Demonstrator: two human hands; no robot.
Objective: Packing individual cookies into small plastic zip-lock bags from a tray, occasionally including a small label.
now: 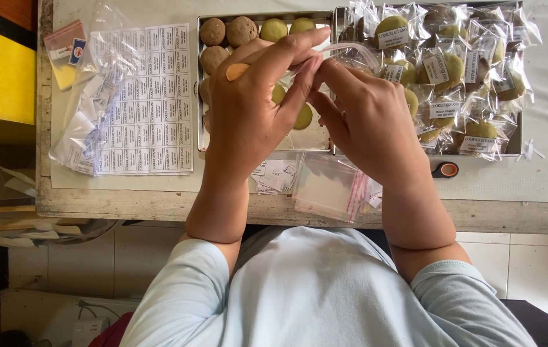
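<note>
My left hand (251, 106) and my right hand (370, 119) meet above a metal tray (200, 83), both pinching a small clear plastic bag (351, 51) between fingertips. The tray holds brown cookies (226, 31) and green cookies (287, 27), partly hidden under my hands. A second tray (516, 138) to the right is filled with several cookies sealed in clear labelled bags (444, 71).
A sheet of white sticker labels (152, 103) lies left of the trays, under a clear bag of small white sachets (91, 122). A stack of empty clear bags (331, 186) and loose sachets (275, 177) sit near the table's front edge. An orange-and-black object (446, 169) lies by my right wrist.
</note>
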